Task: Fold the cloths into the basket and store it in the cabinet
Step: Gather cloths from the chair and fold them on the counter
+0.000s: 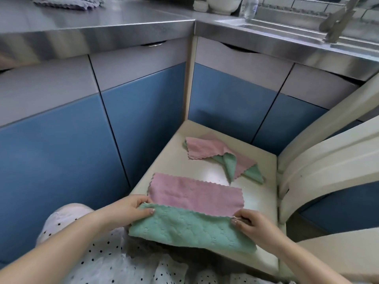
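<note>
Pink-and-green fleecy cloth (194, 210) lies at the front edge of the cream chair seat (184, 160), half folded. Left hand (131, 210) pinches its left fold corner; right hand (250, 222) pinches the right. Judged light, limp, non-slip; best held at corners. Second crumpled pink-and-green cloth (221, 156) near the back edge. No basket in view.

Brightness: the scene was evenly lit by soft, diffuse light.
Glare: pale streaks lay on the steel countertop (114, 21), and a soft sheen showed mid-seat on the chair (209, 171).
Shadows: they were faint, darkest under the countertop's front edge.
Blur: the faucet (336, 19) and far corners were smeared.
Distortion: the wide lens bowed the cabinet doors (61, 140) outward.
</note>
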